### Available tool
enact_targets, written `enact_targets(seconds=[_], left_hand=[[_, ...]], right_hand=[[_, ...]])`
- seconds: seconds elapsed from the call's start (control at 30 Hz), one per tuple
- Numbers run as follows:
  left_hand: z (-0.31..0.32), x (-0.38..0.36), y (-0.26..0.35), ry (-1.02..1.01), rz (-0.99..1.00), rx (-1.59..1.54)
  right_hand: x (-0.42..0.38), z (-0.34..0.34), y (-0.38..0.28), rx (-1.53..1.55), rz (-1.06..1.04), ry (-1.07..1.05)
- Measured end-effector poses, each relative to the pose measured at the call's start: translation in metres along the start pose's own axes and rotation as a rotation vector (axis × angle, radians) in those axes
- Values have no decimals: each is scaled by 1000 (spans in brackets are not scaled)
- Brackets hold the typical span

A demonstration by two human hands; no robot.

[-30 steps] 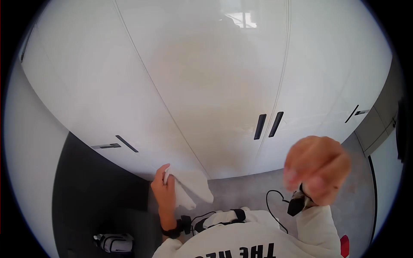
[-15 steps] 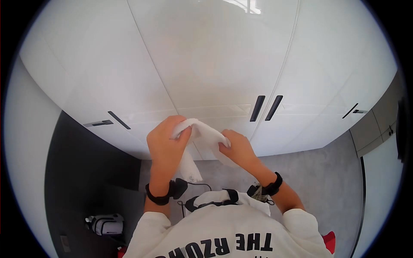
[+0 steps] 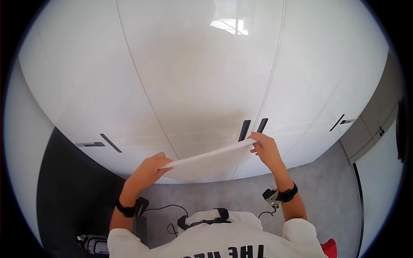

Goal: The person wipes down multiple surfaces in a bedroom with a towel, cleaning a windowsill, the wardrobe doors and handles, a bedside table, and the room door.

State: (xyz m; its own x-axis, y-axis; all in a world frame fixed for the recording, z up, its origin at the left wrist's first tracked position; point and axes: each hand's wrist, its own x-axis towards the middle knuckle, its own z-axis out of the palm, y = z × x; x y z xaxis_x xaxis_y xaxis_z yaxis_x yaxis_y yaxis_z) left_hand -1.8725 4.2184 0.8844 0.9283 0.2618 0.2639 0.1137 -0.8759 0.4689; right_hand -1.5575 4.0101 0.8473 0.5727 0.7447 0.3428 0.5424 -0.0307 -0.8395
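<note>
A white cloth [image 3: 211, 164], like a small towel, is stretched between my two hands in front of the cabinet. My left hand [image 3: 148, 171] pinches one top corner between thumb and fingers. Higher up, my right hand [image 3: 265, 149] is closed on the other top corner, so the upper edge slants upward to the right. The rest of the cloth hangs down in a shallow curve. Close to my right hand are two dark door handles [image 3: 244, 130], partly behind the cloth's end.
Glossy white cabinet doors [image 3: 193, 64] fill the view ahead. Grey floor [image 3: 318, 189] lies below. At the left stands a dark panel [image 3: 69, 185], with a grey-white bag [image 3: 95, 244] near its base. Black wristbands with cables are on both my wrists.
My hands have moved apart, the left one down and leftward, the right one to the right. The bunched cloth is now spread out and pulled straight along its top edge.
</note>
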Motion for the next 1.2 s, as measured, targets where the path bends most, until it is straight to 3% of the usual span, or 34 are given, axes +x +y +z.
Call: enact_targets(seconds=[0.1, 0.17, 0.27, 0.3, 0.4, 0.5, 0.6, 0.73, 0.8, 0.87, 0.93, 0.97, 1.03, 1.13, 1.2], left_hand=[[10, -14, -24, 9, -16, 93], [13, -22, -39, 28, -88, 203], [10, -18, -33, 217, -215, 208], [8, -19, -37, 234, -223, 160], [-5, -12, -27, 196, -494, -453], [-6, -3, -8, 489, -385, -854], [-2, 17, -3, 777, -211, -1024], [-46, 88, 21, 1175, 118, -869], [-74, 121, 39, 1298, 388, -659], [-101, 148, 44, 1430, 487, 44], [-139, 190, 42, 1303, 535, 565], [-151, 202, 49, 1227, 410, 616], [-176, 223, 61, 1065, 158, 698], [-208, 251, 30, 1132, 134, 696], [-206, 251, 31, 1205, 252, 677]], right_hand=[[2, -4, -7, 117, 156, 8], [3, -4, -5, 108, 62, 16], [5, -12, -17, 97, 15, 26], [5, -12, -23, 116, 49, 16], [11, -19, -31, 225, 144, -28], [16, -15, -28, 475, 126, -28], [24, -8, -35, 733, 39, 61], [87, -24, -77, 948, -153, 233], [112, -37, -110, 897, -342, 226], [132, -42, -140, 715, -596, 274], [176, -40, -171, 391, -866, 370], [191, -46, -182, -136, -972, 507], [217, -38, -210, -353, -976, 558], [263, -21, -232, -629, -941, 671], [262, -10, -237, -790, -952, 810]])
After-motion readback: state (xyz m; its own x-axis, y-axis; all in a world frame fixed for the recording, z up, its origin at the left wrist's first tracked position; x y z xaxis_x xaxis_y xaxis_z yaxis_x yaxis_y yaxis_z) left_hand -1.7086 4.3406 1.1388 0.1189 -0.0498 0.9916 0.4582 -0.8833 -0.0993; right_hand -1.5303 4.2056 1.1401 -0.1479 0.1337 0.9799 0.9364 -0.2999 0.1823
